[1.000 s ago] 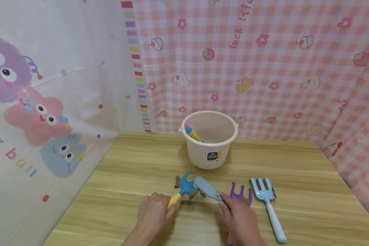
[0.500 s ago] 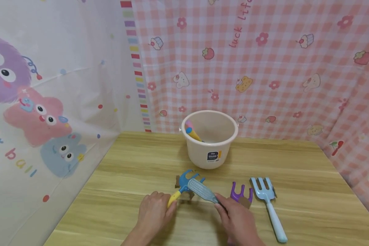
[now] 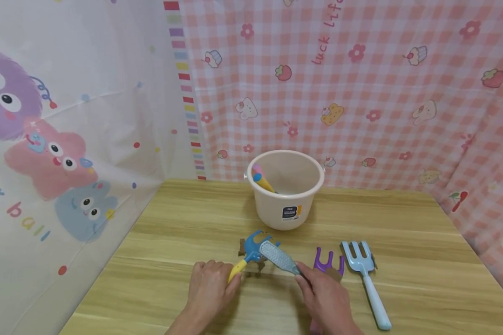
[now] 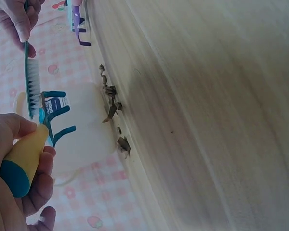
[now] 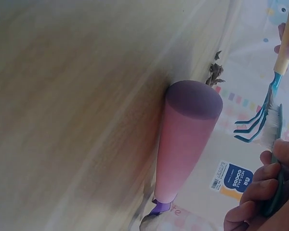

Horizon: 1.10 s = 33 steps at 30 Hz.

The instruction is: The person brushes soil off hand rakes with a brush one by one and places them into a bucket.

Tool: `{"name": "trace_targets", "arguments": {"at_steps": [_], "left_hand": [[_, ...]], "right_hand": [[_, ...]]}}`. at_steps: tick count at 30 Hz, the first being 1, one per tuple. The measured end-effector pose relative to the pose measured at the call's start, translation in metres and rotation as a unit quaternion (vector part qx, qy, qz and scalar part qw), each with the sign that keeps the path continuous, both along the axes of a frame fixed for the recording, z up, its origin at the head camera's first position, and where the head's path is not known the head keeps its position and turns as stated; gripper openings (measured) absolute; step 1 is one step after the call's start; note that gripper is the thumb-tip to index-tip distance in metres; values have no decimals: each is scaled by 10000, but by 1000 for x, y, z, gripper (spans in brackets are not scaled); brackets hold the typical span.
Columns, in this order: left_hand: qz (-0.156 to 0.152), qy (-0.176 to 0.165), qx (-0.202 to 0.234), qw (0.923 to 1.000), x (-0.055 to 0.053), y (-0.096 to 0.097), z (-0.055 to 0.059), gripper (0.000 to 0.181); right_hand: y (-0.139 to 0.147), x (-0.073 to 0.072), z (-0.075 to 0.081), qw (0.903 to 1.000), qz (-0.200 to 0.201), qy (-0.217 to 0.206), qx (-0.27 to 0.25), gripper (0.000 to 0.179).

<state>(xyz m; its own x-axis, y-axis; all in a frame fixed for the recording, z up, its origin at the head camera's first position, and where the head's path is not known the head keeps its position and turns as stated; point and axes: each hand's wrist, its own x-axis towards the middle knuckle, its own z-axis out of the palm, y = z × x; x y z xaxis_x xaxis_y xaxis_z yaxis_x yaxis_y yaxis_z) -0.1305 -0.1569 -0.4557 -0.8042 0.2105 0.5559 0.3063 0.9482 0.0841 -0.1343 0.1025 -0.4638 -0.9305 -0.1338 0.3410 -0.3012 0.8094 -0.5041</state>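
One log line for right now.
left hand: holds blue rake | right hand: holds brush, bristles at rake | brown scraps: on table

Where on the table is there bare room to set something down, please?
The table is bare left of the bucket, and also right of it, behind the light-blue fork. In front of the bucket it is crowded: blue rake, brush, brown scraps, purple rake, left hand and right hand.

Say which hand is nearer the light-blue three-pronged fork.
Right: the right hand is just left of the fork; the left hand is farther left, beyond the right.
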Motion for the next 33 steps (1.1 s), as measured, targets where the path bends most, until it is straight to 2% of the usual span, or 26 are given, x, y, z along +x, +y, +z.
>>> {"name": "trace_targets", "arguments": {"at_steps": [12, 24, 33], "left_hand": [[68, 111, -19, 9999, 1, 0, -1, 26], [-34, 263, 61, 9996, 0, -3, -6, 20], [153, 290, 69, 9994, 1, -3, -6, 23]], "right_hand": [[3, -1, 1, 10000, -31, 54, -11, 32], [3, -1, 1, 10000, -38, 40, 1, 31], [0, -3, 3, 9999, -119, -92, 32, 33]]}}
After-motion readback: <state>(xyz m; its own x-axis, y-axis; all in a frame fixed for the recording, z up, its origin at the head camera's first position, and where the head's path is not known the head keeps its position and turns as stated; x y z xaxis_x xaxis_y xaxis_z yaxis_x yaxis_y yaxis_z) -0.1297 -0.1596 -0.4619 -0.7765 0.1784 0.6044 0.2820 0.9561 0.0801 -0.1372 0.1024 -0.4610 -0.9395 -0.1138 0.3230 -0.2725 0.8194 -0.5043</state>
